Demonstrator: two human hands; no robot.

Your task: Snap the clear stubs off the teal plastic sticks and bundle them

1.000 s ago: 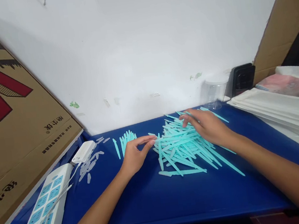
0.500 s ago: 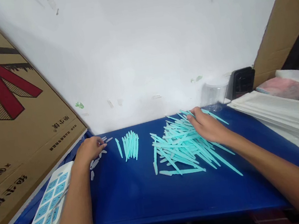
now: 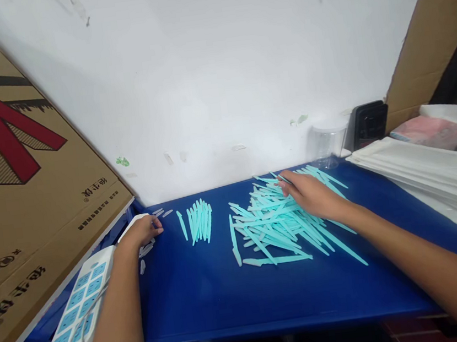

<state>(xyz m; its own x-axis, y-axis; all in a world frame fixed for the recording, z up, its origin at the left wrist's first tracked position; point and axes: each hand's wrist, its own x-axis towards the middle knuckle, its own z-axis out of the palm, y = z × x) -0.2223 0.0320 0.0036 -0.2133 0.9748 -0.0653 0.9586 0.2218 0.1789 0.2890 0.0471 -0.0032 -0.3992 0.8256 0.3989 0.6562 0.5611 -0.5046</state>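
My left hand (image 3: pixel 142 230) is at the left edge of the blue table, beside small clear blade caps (image 3: pixel 146 249). Its fingers are loosely curled, thumb and forefinger a little apart, with nothing visible between them. Over the far side of a big heap of turquoise eyebrow razors (image 3: pixel 276 220), my right hand (image 3: pixel 308 191) pinches one thin razor (image 3: pixel 282 177), most of it hidden by the fingers. Between the hands lies a small, roughly parallel row of razors (image 3: pixel 200 222), with a single razor (image 3: pixel 182 225) just left of it.
A white power strip (image 3: pixel 79 311) with cables lies along the left, under a leaning printed cardboard box (image 3: pixel 38 216). A clear plastic jar (image 3: pixel 328 147) stands at the back right against the wall, near a black object (image 3: pixel 369 125). White plastic sheets or bags (image 3: pixel 425 180) are stacked at the right.
My right hand has shifted slightly left and turned over the heap, a razor in its fingers. My left hand has drawn back slightly and its fingers have curled.
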